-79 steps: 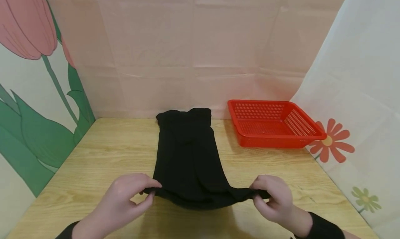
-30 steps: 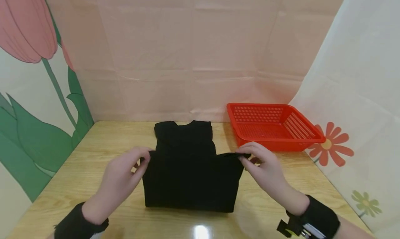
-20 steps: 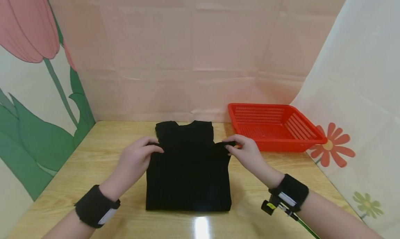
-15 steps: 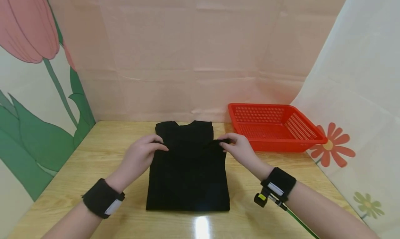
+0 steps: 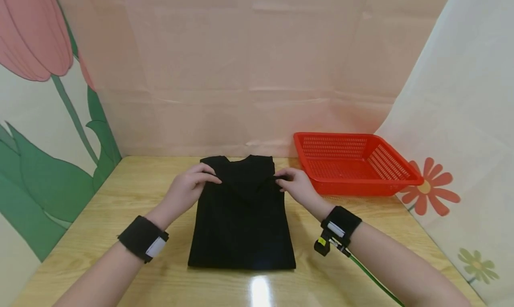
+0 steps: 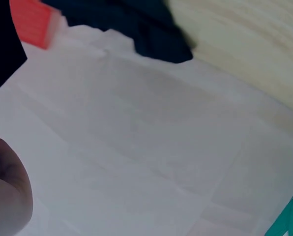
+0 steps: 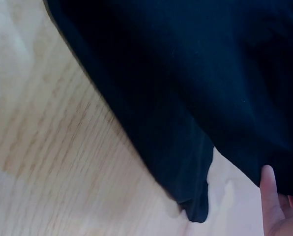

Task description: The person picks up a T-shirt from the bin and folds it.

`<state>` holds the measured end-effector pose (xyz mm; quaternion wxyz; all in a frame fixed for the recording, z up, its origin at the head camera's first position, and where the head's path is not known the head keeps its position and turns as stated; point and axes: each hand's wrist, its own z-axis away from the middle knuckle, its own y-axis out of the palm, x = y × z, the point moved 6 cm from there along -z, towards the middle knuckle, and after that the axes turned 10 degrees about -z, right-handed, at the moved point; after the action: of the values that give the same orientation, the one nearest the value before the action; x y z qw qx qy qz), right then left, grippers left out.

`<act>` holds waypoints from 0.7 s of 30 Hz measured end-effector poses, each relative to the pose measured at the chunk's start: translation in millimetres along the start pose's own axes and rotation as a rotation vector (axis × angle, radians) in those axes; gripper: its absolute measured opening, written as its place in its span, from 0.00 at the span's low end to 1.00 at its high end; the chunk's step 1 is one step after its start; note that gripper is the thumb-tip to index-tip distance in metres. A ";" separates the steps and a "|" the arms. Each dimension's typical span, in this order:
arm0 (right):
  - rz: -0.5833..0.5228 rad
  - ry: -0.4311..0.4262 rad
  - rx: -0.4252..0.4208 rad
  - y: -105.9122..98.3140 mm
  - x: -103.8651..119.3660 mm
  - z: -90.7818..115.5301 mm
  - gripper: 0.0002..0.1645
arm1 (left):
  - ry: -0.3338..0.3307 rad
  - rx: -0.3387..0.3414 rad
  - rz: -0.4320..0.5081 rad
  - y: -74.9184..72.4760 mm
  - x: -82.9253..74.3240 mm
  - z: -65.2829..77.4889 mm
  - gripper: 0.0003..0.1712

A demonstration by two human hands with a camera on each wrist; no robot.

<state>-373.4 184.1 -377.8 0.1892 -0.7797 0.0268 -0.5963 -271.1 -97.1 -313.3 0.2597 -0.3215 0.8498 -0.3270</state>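
Note:
A black garment, seemingly a shirt, lies on the wooden table with its lower part folded up toward the neckline at the far end. My left hand pinches the left corner of the folded-up edge. At the right corner, my right hand pinches the same edge, holding it slightly raised over the cloth beneath. In the right wrist view, the lifted layer of the shirt hangs from the fingers. The left wrist view catches only part of the left hand at its edge.
A red plastic basket with slotted walls stands at the back right of the table, close to the right hand. Behind rises a pale pink backdrop. Flower-printed sheets border the left and right sides.
Both hands have carried the shirt's near edge up and away, folding it over the upper part. In the last half second they moved slightly farther and closer together.

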 end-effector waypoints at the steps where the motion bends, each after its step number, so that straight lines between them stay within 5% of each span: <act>1: -0.002 0.005 0.002 0.9 -3.7 -3.5 0.10 | -0.026 0.017 0.002 3.6 5.7 -0.8 0.20; 15: 0.091 0.129 0.034 17.9 -48.8 -38.6 0.13 | -0.357 0.214 -0.009 45.6 77.0 9.7 0.17; 21: 0.161 0.172 0.054 21.1 -65.3 -48.2 0.12 | -0.439 0.322 -0.041 69.6 102.1 16.7 0.17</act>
<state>-433.7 169.3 -434.3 0.2545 -0.7156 0.0894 -0.6443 -353.7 -136.4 -398.1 0.4790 -0.3566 0.7035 -0.3854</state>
